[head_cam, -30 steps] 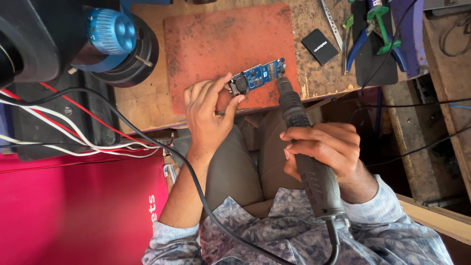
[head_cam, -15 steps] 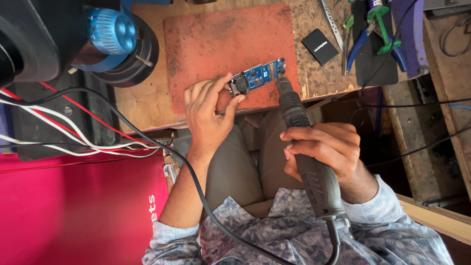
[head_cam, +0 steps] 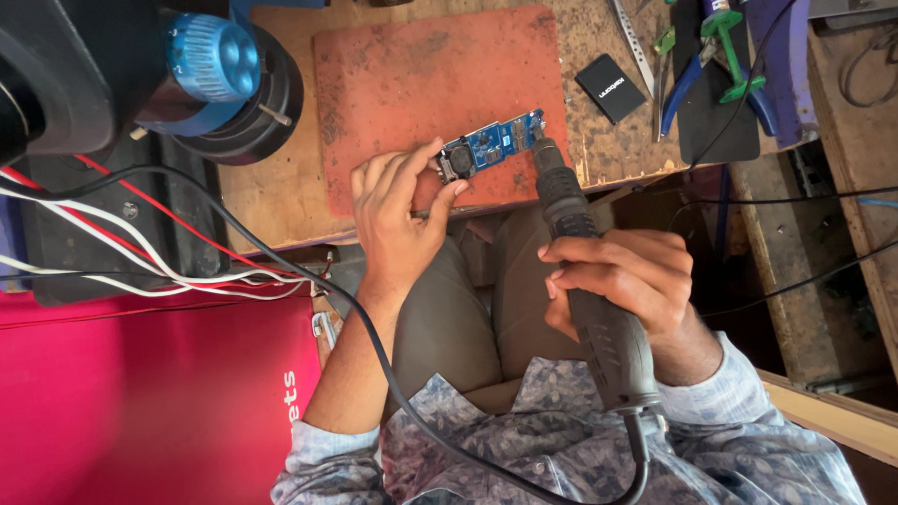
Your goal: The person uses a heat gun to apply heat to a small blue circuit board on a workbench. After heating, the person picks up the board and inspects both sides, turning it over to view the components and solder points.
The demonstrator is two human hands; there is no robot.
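— What lies under the hands?
— A red mat (head_cam: 421, 84), beyond both. On it, a blue circuit board (head_cam: 494, 143), long axis slanting left to right.
— Who holds what?
— Left hand (head_cam: 398, 220) pinches the board's near-left end. Right hand (head_cam: 622, 285) is wrapped closed around a grey heat tool (head_cam: 589, 281), nozzle touching the board's right end.

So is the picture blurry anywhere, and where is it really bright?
In the head view, the blue circuit board, the left hand pinching it and the right hand around the grey corded tool look sharp. The orange mat is evenly lit, without glare. The big blue knob close to the camera is soft, and the floor at the right is in shadow.
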